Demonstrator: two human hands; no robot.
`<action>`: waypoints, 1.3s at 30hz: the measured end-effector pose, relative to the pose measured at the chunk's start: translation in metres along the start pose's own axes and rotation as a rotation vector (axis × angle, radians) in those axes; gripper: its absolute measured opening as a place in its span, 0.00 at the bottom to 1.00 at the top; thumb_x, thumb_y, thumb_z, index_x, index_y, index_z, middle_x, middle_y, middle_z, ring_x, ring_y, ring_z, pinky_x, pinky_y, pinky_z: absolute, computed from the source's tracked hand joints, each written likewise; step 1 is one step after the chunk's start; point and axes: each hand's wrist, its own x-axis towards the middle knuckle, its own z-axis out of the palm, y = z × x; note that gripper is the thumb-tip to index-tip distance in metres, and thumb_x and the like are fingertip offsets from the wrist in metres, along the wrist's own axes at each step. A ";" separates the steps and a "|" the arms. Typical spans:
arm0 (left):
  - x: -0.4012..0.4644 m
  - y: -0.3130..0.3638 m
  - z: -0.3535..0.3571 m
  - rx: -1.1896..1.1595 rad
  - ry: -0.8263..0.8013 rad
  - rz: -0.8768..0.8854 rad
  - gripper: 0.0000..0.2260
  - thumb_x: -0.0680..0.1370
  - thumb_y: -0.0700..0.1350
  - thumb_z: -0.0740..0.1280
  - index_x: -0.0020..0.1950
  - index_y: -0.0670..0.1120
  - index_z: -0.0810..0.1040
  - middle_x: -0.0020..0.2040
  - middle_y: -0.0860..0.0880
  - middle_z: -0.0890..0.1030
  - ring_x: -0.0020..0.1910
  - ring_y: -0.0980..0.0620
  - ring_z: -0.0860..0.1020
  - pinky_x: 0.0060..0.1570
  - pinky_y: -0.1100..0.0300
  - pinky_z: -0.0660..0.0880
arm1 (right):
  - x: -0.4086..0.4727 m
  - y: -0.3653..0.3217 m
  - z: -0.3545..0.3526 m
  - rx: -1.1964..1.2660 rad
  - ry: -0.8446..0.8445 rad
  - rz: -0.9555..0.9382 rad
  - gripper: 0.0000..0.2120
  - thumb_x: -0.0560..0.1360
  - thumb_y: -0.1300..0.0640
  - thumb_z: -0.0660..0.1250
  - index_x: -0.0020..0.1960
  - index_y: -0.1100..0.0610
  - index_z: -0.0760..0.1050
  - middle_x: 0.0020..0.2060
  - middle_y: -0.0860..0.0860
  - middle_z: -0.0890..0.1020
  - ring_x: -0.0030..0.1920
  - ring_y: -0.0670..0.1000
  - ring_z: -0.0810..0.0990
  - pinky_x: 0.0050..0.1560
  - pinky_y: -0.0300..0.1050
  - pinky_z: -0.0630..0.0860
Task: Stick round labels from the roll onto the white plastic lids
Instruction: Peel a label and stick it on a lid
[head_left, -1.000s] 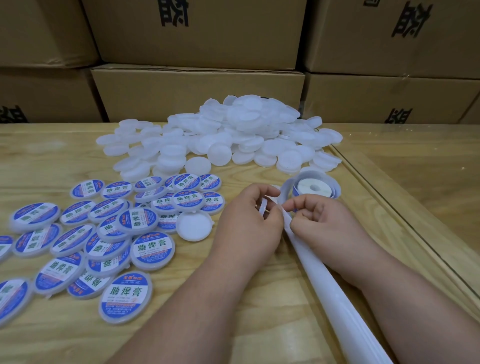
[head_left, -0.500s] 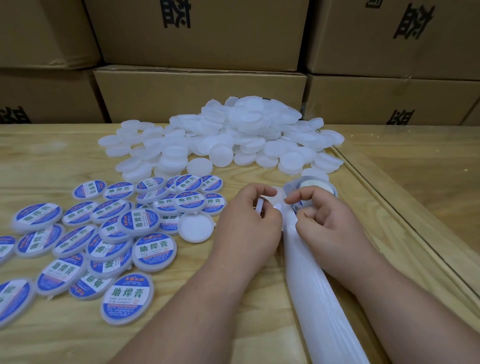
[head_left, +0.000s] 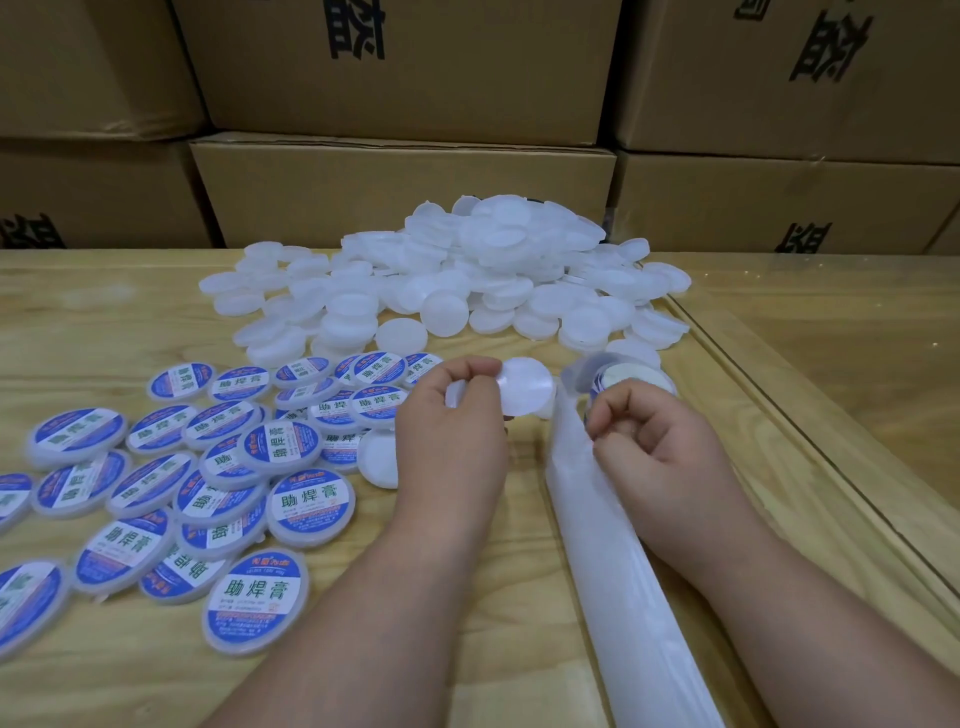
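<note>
Clearly the round label (head_left: 525, 387), pinched at its edge by the left hand (head_left: 451, 431) above the table (head_left: 130, 312), looks thin, floppy and sticky, so hold only the rim. Right hand (head_left: 660, 447) pinches the backing strip (head_left: 597, 519) beside the roll (head_left: 623, 376).

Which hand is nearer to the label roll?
Right. The right hand sits directly in front of the label roll, fingertips at its near edge; the left hand is off to the roll's left, pinching a peeled label.
</note>
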 end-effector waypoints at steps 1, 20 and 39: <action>0.000 0.001 0.000 0.005 -0.022 0.002 0.11 0.69 0.45 0.63 0.40 0.58 0.83 0.34 0.60 0.83 0.30 0.59 0.77 0.32 0.61 0.75 | 0.001 0.002 0.001 0.010 0.038 -0.025 0.06 0.67 0.61 0.62 0.39 0.51 0.75 0.26 0.46 0.70 0.27 0.45 0.66 0.27 0.34 0.65; -0.007 0.007 -0.001 -0.193 -0.259 0.025 0.13 0.70 0.48 0.57 0.52 0.48 0.75 0.36 0.46 0.80 0.30 0.46 0.77 0.23 0.61 0.67 | 0.002 -0.002 0.002 -0.032 0.187 -0.167 0.12 0.74 0.64 0.74 0.43 0.47 0.82 0.36 0.47 0.82 0.34 0.44 0.77 0.38 0.31 0.74; -0.007 0.012 0.000 -0.547 -0.342 -0.284 0.15 0.82 0.45 0.55 0.56 0.41 0.79 0.58 0.35 0.83 0.46 0.42 0.85 0.38 0.52 0.81 | 0.015 -0.010 -0.027 0.945 -0.563 0.683 0.28 0.62 0.50 0.82 0.56 0.62 0.81 0.24 0.50 0.68 0.17 0.43 0.63 0.16 0.31 0.59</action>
